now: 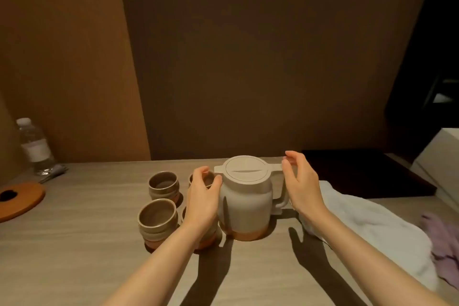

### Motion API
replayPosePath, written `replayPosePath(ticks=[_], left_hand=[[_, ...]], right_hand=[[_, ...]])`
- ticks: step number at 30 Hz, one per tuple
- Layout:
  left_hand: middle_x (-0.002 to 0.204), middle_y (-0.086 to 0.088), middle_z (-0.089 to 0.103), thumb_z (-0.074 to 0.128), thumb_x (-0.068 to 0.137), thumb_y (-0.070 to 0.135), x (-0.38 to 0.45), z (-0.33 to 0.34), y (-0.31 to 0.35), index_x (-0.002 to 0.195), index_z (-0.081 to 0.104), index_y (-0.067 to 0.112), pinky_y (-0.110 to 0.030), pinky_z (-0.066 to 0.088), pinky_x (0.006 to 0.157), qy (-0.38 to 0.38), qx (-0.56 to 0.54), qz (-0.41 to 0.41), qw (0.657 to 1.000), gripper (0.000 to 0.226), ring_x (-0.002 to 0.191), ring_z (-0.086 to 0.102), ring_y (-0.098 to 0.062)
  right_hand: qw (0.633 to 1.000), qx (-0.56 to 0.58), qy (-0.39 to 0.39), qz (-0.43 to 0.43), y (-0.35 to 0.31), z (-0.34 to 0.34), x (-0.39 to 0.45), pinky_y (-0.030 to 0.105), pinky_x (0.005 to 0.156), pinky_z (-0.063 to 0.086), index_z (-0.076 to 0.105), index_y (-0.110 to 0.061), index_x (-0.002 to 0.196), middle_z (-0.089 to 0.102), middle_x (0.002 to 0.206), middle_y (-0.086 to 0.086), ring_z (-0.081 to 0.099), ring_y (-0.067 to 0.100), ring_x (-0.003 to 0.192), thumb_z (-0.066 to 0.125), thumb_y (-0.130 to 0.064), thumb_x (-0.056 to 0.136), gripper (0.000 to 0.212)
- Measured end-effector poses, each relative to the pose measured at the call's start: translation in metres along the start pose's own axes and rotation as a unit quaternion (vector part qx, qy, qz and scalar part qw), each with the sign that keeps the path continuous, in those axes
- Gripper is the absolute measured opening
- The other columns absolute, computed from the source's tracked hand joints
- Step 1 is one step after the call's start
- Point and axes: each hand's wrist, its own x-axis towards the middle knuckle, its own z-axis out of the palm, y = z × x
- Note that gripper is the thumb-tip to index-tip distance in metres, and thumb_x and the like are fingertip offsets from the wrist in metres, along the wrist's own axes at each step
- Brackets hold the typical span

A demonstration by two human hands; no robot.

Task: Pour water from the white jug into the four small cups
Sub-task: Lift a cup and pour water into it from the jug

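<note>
The white jug [246,201] stands upright on the table with its lid on, spout to the left and handle to the right. My left hand [202,197] rests against the jug's left side, fingers spread. My right hand [299,182] hovers at the handle side, fingers curved and apart, fingertips near the handle's top. Left of the jug stand small ribbed cups: one at the back left [164,185], one at the front left [157,218]. Another at the back [211,177] and one at the front [207,237] are largely hidden behind my left hand and wrist.
A white towel [372,226] lies right of the jug, with purple cloth [444,246] at its far side. A dark tray [360,171] sits at the back right. A water bottle [34,146] and a round wooden board [22,197] are at the far left. Wall stands close behind.
</note>
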Motion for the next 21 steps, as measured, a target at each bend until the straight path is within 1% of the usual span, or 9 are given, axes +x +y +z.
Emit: replayPosePath(ticks=[2,4,7,9,11,13,14,17,21], left_hand=[[0.147,-0.001,0.043,0.055,0.095,0.035,-0.001,0.006,0.000,0.143,0.030,0.024,-0.036,0.038,0.104,-0.019,-0.055,-0.045,0.997,0.056,0.131,0.043,-0.018],[0.154,-0.002,0.035,0.056,0.093,0.041,-0.003,0.011,-0.002,0.148,0.019,0.029,-0.045,0.034,0.111,-0.045,-0.094,-0.078,0.991,0.067,0.139,0.035,-0.024],[0.158,0.001,0.027,0.056,0.090,0.050,-0.003,0.023,-0.005,0.151,0.008,0.034,-0.049,0.026,0.113,-0.073,-0.100,-0.114,0.986,0.080,0.144,0.027,-0.027],[0.159,0.003,0.025,0.057,0.087,0.054,-0.002,0.028,-0.006,0.152,0.008,0.033,-0.050,0.025,0.113,-0.070,-0.101,-0.119,0.985,0.084,0.145,0.025,-0.027],[0.159,0.003,0.025,0.058,0.084,0.058,0.000,0.033,-0.008,0.152,0.011,0.031,-0.050,0.026,0.112,-0.063,-0.097,-0.134,0.984,0.087,0.145,0.025,-0.027],[0.158,0.002,0.028,0.058,0.081,0.062,0.002,0.036,-0.009,0.152,0.015,0.028,-0.050,0.028,0.111,-0.056,-0.095,-0.154,0.982,0.090,0.143,0.027,-0.028],[0.157,0.002,0.030,0.058,0.080,0.064,0.002,0.038,-0.010,0.152,0.018,0.028,-0.050,0.029,0.111,-0.058,-0.096,-0.157,0.981,0.091,0.143,0.029,-0.028],[0.153,0.007,0.037,0.057,0.078,0.066,0.002,0.042,-0.010,0.150,0.023,0.031,-0.048,0.033,0.110,-0.068,-0.098,-0.138,0.983,0.088,0.139,0.035,-0.024],[0.153,0.007,0.034,0.058,0.082,0.059,0.002,0.048,-0.010,0.151,0.019,0.030,-0.045,0.033,0.109,-0.064,-0.091,-0.129,0.985,0.085,0.140,0.034,-0.023]], right_hand=[[0.996,0.061,-0.006,0.070,0.004,-0.001,-0.001,0.027,0.090,0.039,0.044,-0.021,0.139,0.053,0.135,0.002,0.048,0.011,0.116,0.045,-0.038,0.100,0.043],[0.987,0.105,-0.022,0.117,0.007,0.001,-0.004,0.027,0.091,0.038,0.039,-0.021,0.142,0.047,0.143,0.003,0.045,0.012,0.120,0.048,-0.040,0.099,0.048],[0.976,0.130,-0.042,0.170,0.014,0.009,0.000,0.029,0.095,0.037,0.035,-0.025,0.146,0.039,0.151,0.002,0.041,0.019,0.132,0.050,-0.044,0.097,0.054],[0.970,0.145,-0.053,0.188,0.018,0.013,0.006,0.030,0.096,0.037,0.036,-0.023,0.146,0.041,0.151,0.003,0.041,0.022,0.135,0.049,-0.045,0.097,0.055],[0.965,0.158,-0.069,0.196,0.022,0.017,0.012,0.024,0.090,0.041,0.042,-0.019,0.142,0.050,0.142,0.004,0.051,0.020,0.124,0.046,-0.047,0.097,0.053],[0.960,0.176,-0.073,0.207,0.025,0.024,0.018,0.021,0.075,0.044,0.054,-0.016,0.128,0.063,0.120,0.007,0.060,0.017,0.103,0.043,-0.047,0.098,0.045],[0.957,0.185,-0.069,0.215,0.028,0.027,0.020,0.023,0.072,0.045,0.059,-0.014,0.118,0.065,0.110,0.008,0.061,0.018,0.097,0.041,-0.048,0.099,0.043],[0.949,0.225,-0.041,0.219,0.034,0.036,0.024,0.025,0.070,0.047,0.065,-0.010,0.095,0.067,0.092,0.009,0.061,0.021,0.087,0.041,-0.044,0.100,0.042],[0.937,0.289,-0.001,0.197,0.040,0.043,0.025,0.025,0.066,0.050,0.064,-0.013,0.078,0.065,0.080,0.008,0.060,0.019,0.077,0.046,-0.040,0.099,0.039]])
